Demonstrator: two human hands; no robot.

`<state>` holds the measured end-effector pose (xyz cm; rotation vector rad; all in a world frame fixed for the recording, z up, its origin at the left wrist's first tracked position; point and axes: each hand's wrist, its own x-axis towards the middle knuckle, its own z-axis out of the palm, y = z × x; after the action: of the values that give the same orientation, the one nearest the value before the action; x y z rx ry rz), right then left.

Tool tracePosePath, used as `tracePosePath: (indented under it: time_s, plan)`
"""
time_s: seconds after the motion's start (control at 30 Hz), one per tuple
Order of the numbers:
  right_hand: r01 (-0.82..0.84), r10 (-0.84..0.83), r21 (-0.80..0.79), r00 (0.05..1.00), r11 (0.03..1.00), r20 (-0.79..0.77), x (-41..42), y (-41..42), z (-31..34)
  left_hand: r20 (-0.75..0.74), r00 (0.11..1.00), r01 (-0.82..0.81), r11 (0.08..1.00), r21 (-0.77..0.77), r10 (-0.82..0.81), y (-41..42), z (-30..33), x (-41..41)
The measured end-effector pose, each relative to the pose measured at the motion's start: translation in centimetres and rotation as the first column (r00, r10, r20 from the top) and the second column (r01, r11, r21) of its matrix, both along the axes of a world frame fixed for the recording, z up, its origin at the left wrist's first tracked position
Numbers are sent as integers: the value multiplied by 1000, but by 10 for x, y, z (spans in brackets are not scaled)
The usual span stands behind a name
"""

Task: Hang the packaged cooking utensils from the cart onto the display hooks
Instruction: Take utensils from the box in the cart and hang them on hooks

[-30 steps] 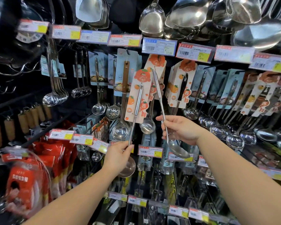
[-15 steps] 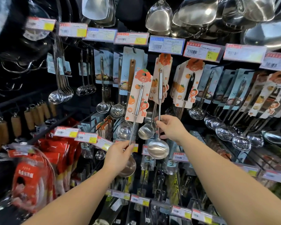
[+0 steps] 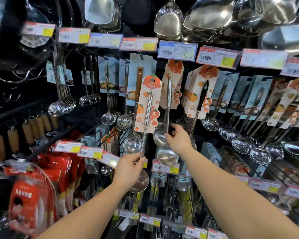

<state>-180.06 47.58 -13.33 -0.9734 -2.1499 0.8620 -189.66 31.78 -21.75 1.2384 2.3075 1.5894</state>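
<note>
Left hand [image 3: 128,169] pinches carded ladle [image 3: 146,116] low on shaft, card upright above knuckles. Right hand [image 3: 178,140] pinches second ladle [image 3: 167,100], apparently hooked already. Steady shaft, aim card's top hole at hook.

Place: the kitchenware aisle of a retail shop.
Price tags: rows of printed shelf labels [image 3: 177,50] with barcodes and yellow price patches run along the rails at several heights.
Stock: many identical steel ladles [image 3: 61,107] and carded ladles [image 3: 199,94] hang in files on display hooks.
Upper tier: steel spatulas and scoops [image 3: 168,21] hang overhead.
Other goods: red packaged items [image 3: 29,202] at lower left, wooden-handled tools [image 3: 27,132] beside them.
</note>
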Motion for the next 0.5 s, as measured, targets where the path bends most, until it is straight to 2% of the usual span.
tracePosePath:
  time_s: [0.1, 0.17, 0.3, 0.37, 0.43, 0.5]
  plan:
    - [79, -77, 22, 994, 997, -83, 1, -5, -1, -22, 1000, -3, 1000, 23, 4, 4, 1, -1]
    - [65, -59, 32, 985, 997, -165, 3, -10, 3, -13, 1000, 7, 999, 43, -7, 10, 4, -2]
    - [-131, 135, 35, 951, 991, -277, 3, -28, 22, -82, 997, 20, 998, 63, -15, 22, 16, 5]
    - [-176, 173, 19, 935, 984, -311, 2, -34, 29, -68, 997, 43, 996, 74, -38, 27, 22, 11]
    - [-127, 113, -19, 935, 992, -337, 1, -32, 31, -50, 997, 66, 994, 85, -62, 32, 25, 13]
    - [-88, 44, -157, 963, 984, -264, 2, -24, 28, -52, 996, 79, 994, 75, -76, 34, 25, 13]
